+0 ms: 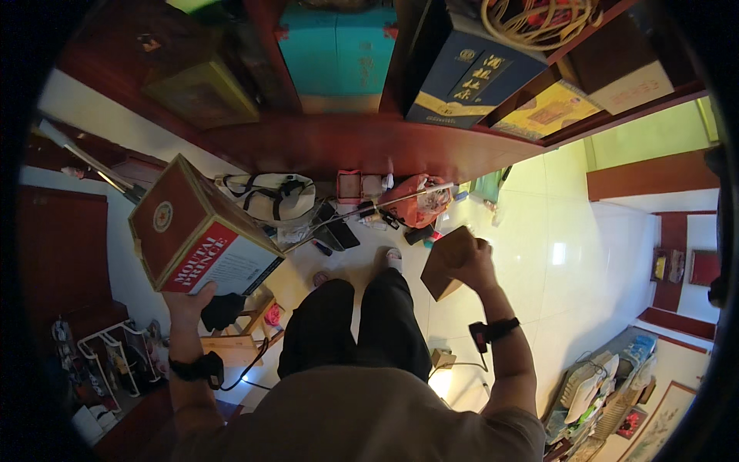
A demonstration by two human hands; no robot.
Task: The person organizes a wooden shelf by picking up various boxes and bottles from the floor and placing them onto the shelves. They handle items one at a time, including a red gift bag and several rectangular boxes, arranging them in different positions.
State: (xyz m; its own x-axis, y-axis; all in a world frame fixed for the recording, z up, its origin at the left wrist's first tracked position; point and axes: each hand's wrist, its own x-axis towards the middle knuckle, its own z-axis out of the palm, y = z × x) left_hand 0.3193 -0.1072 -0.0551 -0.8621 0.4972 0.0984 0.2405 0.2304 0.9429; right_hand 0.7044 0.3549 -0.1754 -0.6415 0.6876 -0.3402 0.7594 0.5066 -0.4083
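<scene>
My left hand (190, 303) holds up a large red, white and gold liquor carton (199, 231) marked Moutai Prince, with the thumb on its printed side. The carton is tilted; most of my fingers are hidden beneath it. A smaller plain brown box (444, 260) is in my right hand (478, 268), gripped at its right end above the tiled floor. Straps with small devices and cables circle both wrists.
A dark red shelf (358, 141) ahead carries a teal box (338, 58), a dark blue liquor box (470, 81) and others. Below lie a white bag (271, 196), an orange plastic bag (413, 202), a long-handled dustpan (335, 231) and small items. A wooden stool (239, 346) stands at left.
</scene>
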